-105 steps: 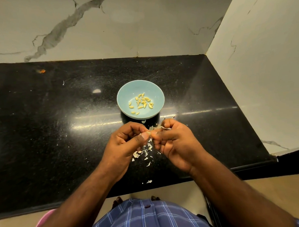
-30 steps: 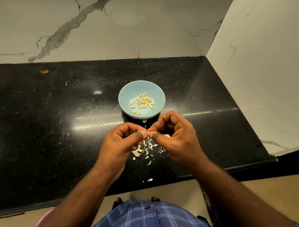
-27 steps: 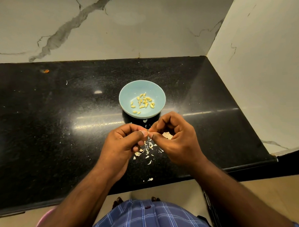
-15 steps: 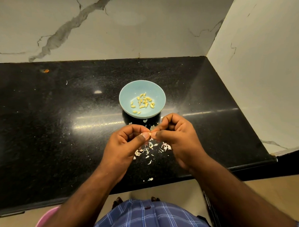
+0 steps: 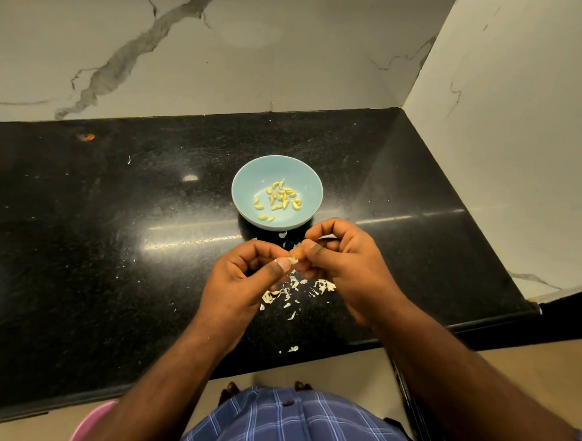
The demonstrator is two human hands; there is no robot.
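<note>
Above the husks (image 5: pixel 286 295), left hand (image 5: pixel 242 284) and right hand (image 5: pixel 350 267) pinch one seed (image 5: pixel 296 252).

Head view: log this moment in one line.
left hand, right hand: pinch small pale seed; pale husk flakes: on black stone counter; round light-blue bowl: yellow kernels

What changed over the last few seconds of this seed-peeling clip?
The left hand and right hand keep pinching one seed between them; a fresh bit of husk has dropped onto the counter under the right hand. The blue bowl and its kernels stayed put.
</note>
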